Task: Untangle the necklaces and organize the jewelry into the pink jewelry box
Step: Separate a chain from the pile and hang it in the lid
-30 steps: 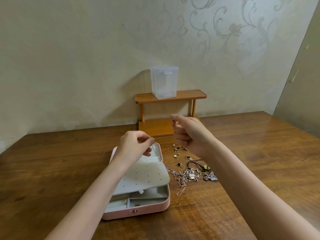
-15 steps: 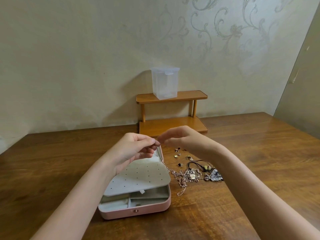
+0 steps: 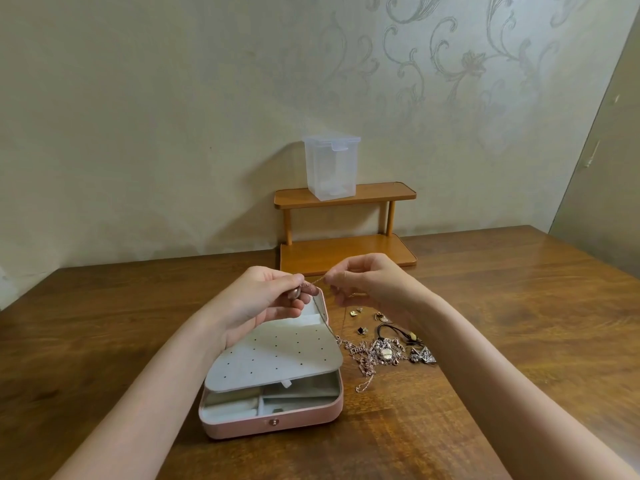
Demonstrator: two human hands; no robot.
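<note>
Wooden counter [image 3: 502, 306] against a patterned wall, with the pink jewelry box [image 3: 273, 419] as landmark. Your left hand [image 3: 263, 303] and right hand [image 3: 370, 285] hover above the box's far end, each grip pinching a thin chain [image 3: 320, 280] drawn taut between them, probably to isolate one strand. Its tail drops to the tangled necklaces [image 3: 377, 353] just right of the box. Earrings [image 3: 360, 320] lie beyond the tangle. Open counter remains left of the box.
</note>
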